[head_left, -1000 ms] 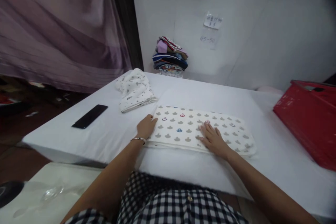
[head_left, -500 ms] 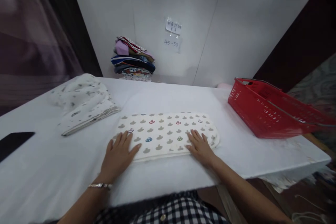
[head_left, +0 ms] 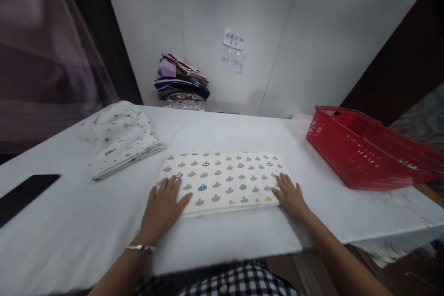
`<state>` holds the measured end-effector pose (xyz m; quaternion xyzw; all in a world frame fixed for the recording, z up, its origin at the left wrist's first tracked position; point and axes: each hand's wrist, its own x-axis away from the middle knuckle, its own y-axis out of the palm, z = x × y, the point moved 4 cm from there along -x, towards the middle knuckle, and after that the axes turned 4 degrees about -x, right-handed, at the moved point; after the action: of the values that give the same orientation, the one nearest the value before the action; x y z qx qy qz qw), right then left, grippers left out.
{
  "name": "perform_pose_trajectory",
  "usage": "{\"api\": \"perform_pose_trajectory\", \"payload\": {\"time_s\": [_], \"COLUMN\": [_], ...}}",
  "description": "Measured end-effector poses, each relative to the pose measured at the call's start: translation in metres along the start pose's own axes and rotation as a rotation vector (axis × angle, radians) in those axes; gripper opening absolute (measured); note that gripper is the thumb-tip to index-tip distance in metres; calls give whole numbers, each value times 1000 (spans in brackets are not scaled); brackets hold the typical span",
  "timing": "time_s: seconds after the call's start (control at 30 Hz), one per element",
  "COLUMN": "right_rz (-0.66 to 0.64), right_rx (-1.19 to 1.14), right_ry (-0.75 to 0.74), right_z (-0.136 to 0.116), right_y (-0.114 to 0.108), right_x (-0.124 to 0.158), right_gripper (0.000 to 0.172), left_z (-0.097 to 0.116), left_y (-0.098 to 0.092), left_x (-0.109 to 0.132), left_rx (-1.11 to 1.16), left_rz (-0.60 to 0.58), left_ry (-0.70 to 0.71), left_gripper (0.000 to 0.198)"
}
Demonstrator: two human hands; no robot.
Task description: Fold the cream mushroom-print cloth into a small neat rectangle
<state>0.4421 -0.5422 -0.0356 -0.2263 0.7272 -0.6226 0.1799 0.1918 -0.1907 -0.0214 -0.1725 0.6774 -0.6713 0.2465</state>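
A folded white cloth (head_left: 222, 182) with a print of grey and a few coloured mushroom shapes lies flat on the white-covered table (head_left: 236, 236) in front of me. My left hand (head_left: 163, 206) rests palm down on its near left corner, fingers stretched out. On the near right edge lies my right hand (head_left: 289, 196), also flat with its fingers extended. The cloth's layers show along the near edge. Neither hand grips anything.
A loosely bunched patterned white cloth (head_left: 121, 136) lies at the back left, and a black flat object (head_left: 27, 192) at the left edge. A red plastic basket (head_left: 367, 152) stands on the right. Folded fabrics (head_left: 182, 83) are stacked against the wall.
My right hand has slid rightward across the cloth to its right edge, uncovering a yellow mushroom print. The left hand stays at the left corner. The view has shifted slightly.
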Motion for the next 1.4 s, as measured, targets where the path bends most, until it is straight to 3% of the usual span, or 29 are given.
{"api": "perform_pose_trajectory", "payload": {"time_s": [0.17, 0.33, 0.47, 0.6, 0.73, 0.83, 0.97, 1.07, 1.13, 1.23, 1.4], "right_rz": [81, 107, -19, -109, -91, -94, -51, -86, -145, -197, -209], "right_rx": [112, 154, 73, 29, 8, 9, 9, -31, -65, -109, -161], "right_ry": [-78, -162, -191, -173, -161, -145, -287, -549, -654, -669, -675], "right_z": [-19, -67, -101, -99, -81, -84, -134, -191, -219, -237, -238], "right_y": [-16, -33, -29, -5, 9, 6, -3, 0, 7, 18, 17], "right_x": [-24, -80, -119, -138, -143, -141, -129, -117, -112, -112, -115], "right_gripper": [57, 64, 67, 68, 68, 69, 70, 73, 74, 75, 76], "left_z": [1, 15, 10, -4, -9, -8, 11, 38, 48, 47, 42], "left_y": [-13, -30, -16, 3, 7, 6, -4, -9, -5, 6, 11], "left_x": [-16, -59, -82, -86, -84, -87, -96, -104, -106, -107, -107], "left_rx": [147, 127, 73, 128, 129, 133, 155, 147, 154, 167, 159], "left_rz": [-205, -107, -54, -100, -87, -125, -125, -36, -40, -71, -53], "left_ry": [-118, -57, -33, -107, -101, -119, -120, 54, 123, 109, 105], "left_gripper": [69, 68, 68, 73, 74, 74, 78, 67, 60, 58, 58]}}
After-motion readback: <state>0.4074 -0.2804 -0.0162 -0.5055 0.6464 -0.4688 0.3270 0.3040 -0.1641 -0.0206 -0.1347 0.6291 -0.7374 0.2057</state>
